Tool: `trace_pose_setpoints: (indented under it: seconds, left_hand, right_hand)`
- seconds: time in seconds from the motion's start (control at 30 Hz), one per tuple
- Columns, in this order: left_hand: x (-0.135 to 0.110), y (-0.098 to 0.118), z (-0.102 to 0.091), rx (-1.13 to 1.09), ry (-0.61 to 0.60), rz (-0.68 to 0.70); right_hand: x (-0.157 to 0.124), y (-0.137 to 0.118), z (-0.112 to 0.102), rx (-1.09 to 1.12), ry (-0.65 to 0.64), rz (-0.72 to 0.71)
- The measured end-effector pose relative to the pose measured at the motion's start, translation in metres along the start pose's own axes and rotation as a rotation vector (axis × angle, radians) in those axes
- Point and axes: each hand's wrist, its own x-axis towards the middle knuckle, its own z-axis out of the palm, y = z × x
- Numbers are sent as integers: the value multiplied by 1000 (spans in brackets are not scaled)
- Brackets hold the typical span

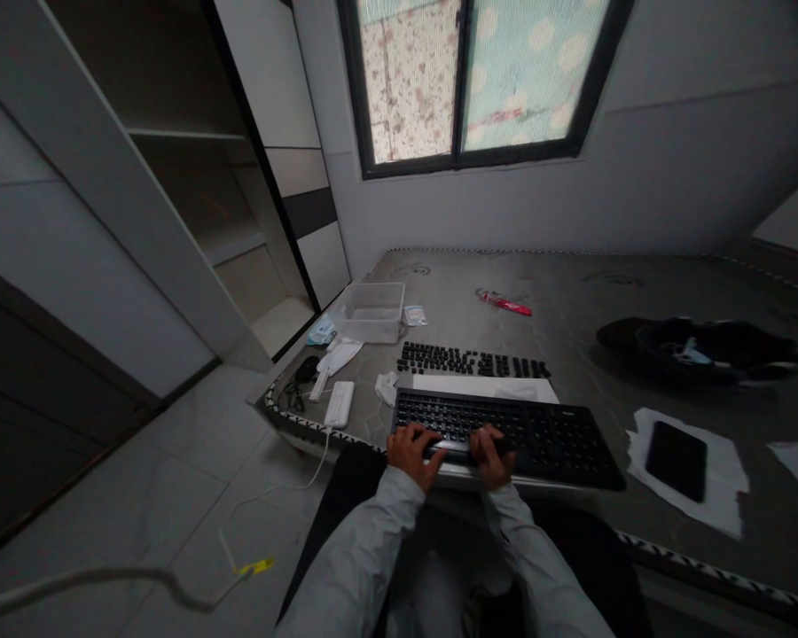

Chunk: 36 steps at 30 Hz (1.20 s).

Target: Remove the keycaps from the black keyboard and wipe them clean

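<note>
A black keyboard (538, 430) lies at the near edge of a bare grey mattress (572, 301), on a white sheet of paper (479, 385). My left hand (410, 454) and my right hand (490, 454) rest on its front left edge with fingers curled over a long pale bar, seemingly the space bar (453, 447). Behind the keyboard, several loose black keycaps (472, 361) lie in rows.
A clear plastic box (371, 312), white packets, a white adapter with cable (339, 404) and a black mouse (306, 368) sit at the left. A red packet (504, 304) lies farther back. Dark clothing (698, 347) and a black phone on paper (676, 459) lie to the right.
</note>
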Motion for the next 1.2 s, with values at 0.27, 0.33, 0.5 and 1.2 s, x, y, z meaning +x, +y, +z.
trace_pose_setpoints:
  seconds: [0.27, 0.33, 0.5, 1.2]
  left_hand:
    - [2, -1, 3, 14, -9, 19]
    - [2, 0, 3, 17, -10, 28]
    - [1, 7, 6, 22, -12, 94]
    - [5, 15, 22, -24, -38, 117]
  right_hand:
    - [14, -16, -6, 239, 108, -1]
    - [19, -22, -13, 276, 134, 8]
    - [26, -29, -18, 303, 156, 27]
    - [21, -16, -3, 113, 119, 104]
